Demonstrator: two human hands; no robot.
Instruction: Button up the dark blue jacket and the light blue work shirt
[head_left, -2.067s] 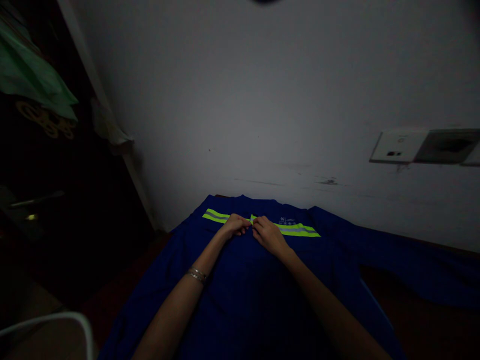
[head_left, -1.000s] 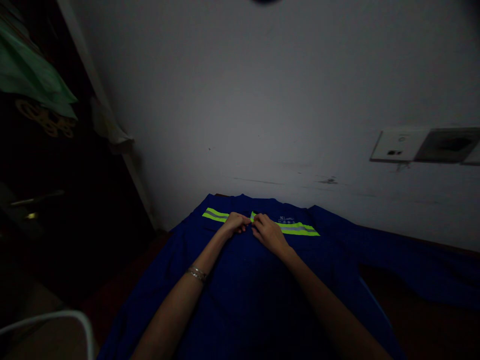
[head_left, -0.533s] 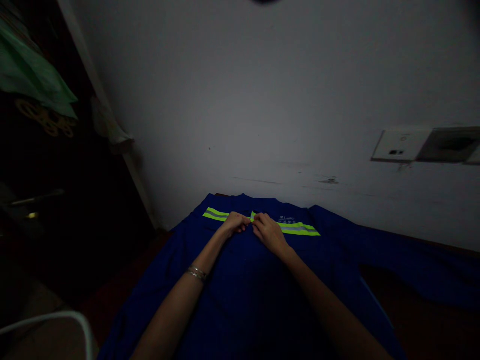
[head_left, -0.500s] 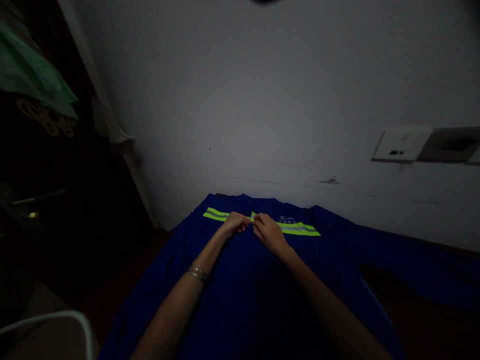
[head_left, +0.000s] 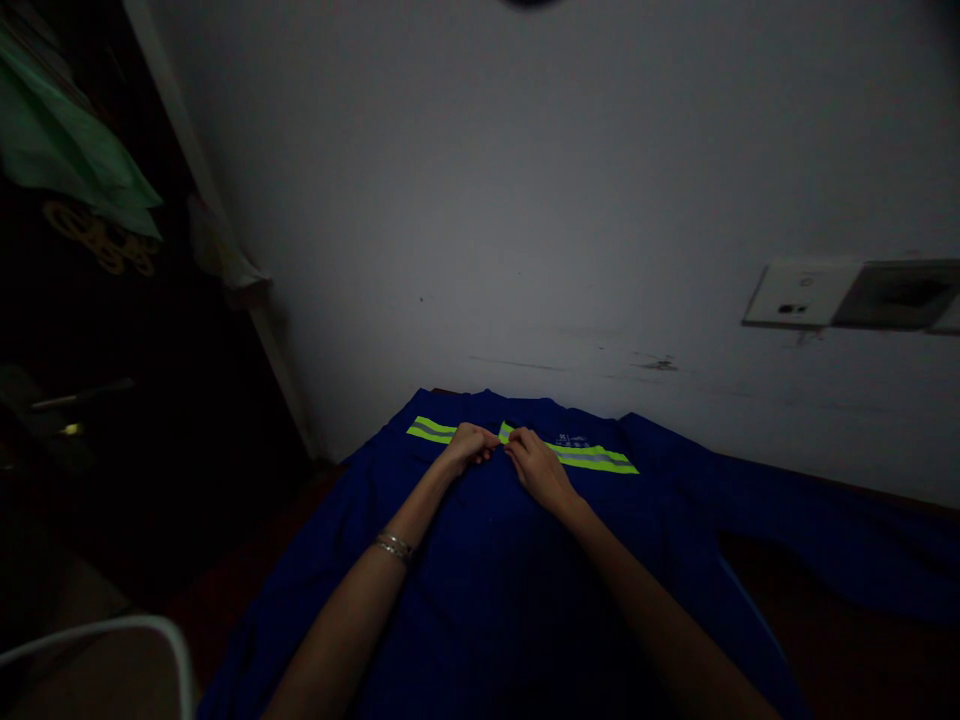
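A blue work jacket point(head_left: 487, 580) lies spread out flat, one sleeve stretching off to the right. Across its chest runs a yellow-green reflective strip point(head_left: 596, 459) with a grey middle band. My left hand point(head_left: 469, 445) is closed, thumb and finger pinching the jacket's front at the centre of the strip. Close beside it, the fingers of my right hand point(head_left: 538, 468) pinch the same spot from the other side. Any button or fastener there is hidden by my fingertips. White print point(head_left: 574, 440) shows just above the strip, right of my right hand.
Behind the jacket rises a pale wall point(head_left: 525, 200) with a socket plate point(head_left: 801, 293) at the right. At left stands a dark door with a handle point(head_left: 82, 394) and a hanging green cloth point(head_left: 67, 140). A white curved bar point(head_left: 150, 622) is at lower left.
Both hands stay at the same spot on the jacket, with only a very slight shift of the fingers. The view has moved a little.
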